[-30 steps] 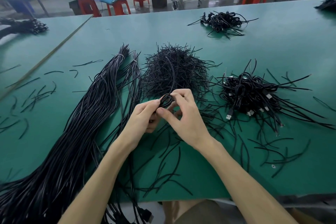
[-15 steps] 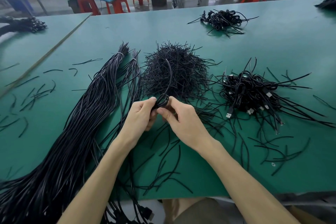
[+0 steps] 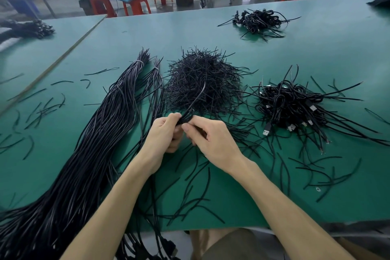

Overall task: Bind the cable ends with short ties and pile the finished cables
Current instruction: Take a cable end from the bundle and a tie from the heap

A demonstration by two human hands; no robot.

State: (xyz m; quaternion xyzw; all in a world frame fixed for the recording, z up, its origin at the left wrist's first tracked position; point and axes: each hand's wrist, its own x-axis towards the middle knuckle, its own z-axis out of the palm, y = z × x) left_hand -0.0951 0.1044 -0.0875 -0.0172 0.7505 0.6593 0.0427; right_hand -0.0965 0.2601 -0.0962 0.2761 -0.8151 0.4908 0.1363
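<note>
Close to me, by the edge of the flat green table top (image 3: 316, 53), some loose black ties (image 3: 194, 186) lie about. On my left a thick bunch of long black cables (image 3: 84, 154) runs from the near edge far up the table. That is a lot of cable not done yet, so I think most of the job is left.

My two hands meet just past the loose ties, above the table. My left hand (image 3: 164, 133) has its fingers curled round a small black coil of cable (image 3: 185, 117) and grips it tight. My right hand (image 3: 213, 143) pinches the same coil from the other side with thumb and first finger. A thin black strand (image 3: 199, 95) sticks up out of the coil. I think it is the tie, and that it is being wound on right now, but I cannot see a knot.

Just behind my hands sits a big spiky heap of short black ties (image 3: 202, 84), so there are plenty to use. To the right of it is a pile of tied black cables with silver plugs (image 3: 291, 107). Those look finished. Far back lies a smaller pile of black cables (image 3: 259, 21).
</note>
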